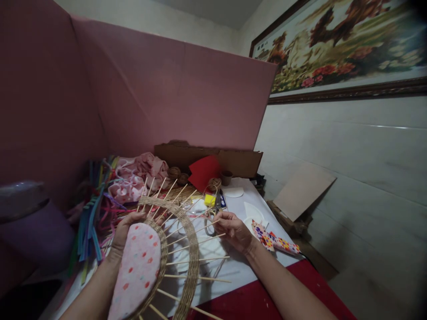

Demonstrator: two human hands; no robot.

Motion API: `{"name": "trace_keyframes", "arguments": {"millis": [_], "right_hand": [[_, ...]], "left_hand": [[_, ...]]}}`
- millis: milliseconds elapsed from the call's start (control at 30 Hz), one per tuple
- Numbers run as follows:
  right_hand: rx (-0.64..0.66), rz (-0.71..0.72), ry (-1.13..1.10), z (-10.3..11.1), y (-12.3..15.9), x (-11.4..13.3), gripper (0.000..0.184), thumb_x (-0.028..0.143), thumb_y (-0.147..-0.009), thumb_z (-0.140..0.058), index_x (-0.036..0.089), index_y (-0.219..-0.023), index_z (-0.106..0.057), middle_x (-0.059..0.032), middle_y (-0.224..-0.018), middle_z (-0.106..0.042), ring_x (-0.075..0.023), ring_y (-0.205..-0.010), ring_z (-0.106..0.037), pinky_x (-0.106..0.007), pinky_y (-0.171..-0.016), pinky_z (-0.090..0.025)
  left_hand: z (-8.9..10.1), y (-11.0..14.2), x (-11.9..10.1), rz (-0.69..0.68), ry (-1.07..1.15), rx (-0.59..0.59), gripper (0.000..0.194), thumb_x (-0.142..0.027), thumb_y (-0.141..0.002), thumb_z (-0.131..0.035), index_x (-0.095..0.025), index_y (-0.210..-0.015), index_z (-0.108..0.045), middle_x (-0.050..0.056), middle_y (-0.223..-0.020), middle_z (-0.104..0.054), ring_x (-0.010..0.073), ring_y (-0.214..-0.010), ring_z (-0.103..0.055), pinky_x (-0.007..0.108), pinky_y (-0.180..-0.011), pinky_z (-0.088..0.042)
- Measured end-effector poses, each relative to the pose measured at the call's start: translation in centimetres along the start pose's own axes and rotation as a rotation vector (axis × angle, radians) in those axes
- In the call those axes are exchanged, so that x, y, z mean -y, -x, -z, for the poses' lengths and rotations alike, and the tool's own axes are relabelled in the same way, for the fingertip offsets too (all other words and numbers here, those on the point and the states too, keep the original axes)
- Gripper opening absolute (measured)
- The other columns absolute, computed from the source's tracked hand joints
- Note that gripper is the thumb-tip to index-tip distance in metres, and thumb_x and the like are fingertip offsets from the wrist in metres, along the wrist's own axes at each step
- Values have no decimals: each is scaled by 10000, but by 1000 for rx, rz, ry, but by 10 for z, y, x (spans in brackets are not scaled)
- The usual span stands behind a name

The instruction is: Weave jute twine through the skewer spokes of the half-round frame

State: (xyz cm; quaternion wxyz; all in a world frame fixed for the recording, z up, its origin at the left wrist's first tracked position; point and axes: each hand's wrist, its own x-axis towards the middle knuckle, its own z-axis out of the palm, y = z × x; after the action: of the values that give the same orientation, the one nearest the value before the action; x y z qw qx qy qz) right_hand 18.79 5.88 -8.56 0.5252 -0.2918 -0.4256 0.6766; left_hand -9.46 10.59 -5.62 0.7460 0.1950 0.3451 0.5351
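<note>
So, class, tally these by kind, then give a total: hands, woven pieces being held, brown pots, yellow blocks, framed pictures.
Hands: 2 (left hand, right hand)
Woven piece: 1
Brown pot: 1
Yellow block: 1
Framed picture: 1
Total: 6

Right of the frame's centre, a hand can pass above the white sheet [251, 192]; at centre, thin sticks [213, 258] and scissors [218, 202] obstruct, with cardboard [242, 162] behind.

It looks like a home craft corner: framed horse picture [347, 46] on the wall [353, 146], scissors [218, 203], twine [214, 183] and woven piece [163, 251] around the desk [250, 191].
</note>
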Motion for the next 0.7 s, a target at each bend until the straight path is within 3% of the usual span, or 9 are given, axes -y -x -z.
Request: {"name": "trace_keyframes", "arguments": {"millis": [100, 267, 500, 700], "right_hand": [[-17, 31, -10, 2, -1, -1, 144, 257, -697, -667, 149, -667, -577, 57, -513, -335, -64, -469, -236, -209, -429, -124], [-32, 93, -16, 4, -4, 0, 194, 242, -710, -665, 163, -627, -509, 59, -520, -336, -63, -464, -221, -219, -426, -109], [3, 123, 0, 8, -5, -3, 241, 241, -663, -713, 159, -573, -505, 62, -487, -361, -52, -439, -232, -220, -428, -129], [18, 43, -8, 8, -4, -5, 242, 259, -608, -754, 137, -550, -554, 71, -433, -366, -32, -394, -222, -204, -395, -120]], "left_hand": [[1, 0, -3, 0, -17, -19, 209, -43, -656, -433, -93, -575, -619, 92, -467, -621, 234, -425, -618, 324, -408, -504], [5, -2, -6, -13, -21, -42, 210, -23, -637, -439, -113, -504, -574, 33, -359, -542, 144, -264, -493, 220, -280, -396], [3, -1, -6, -20, -24, -54, 200, -20, -631, -444, -120, -537, -589, 47, -406, -589, 164, -305, -538, 241, -315, -439], [5, -2, -6, -10, -11, -72, 208, -50, -646, -446, -127, -488, -555, 66, -403, -588, 194, -329, -563, 281, -348, -472]]}}
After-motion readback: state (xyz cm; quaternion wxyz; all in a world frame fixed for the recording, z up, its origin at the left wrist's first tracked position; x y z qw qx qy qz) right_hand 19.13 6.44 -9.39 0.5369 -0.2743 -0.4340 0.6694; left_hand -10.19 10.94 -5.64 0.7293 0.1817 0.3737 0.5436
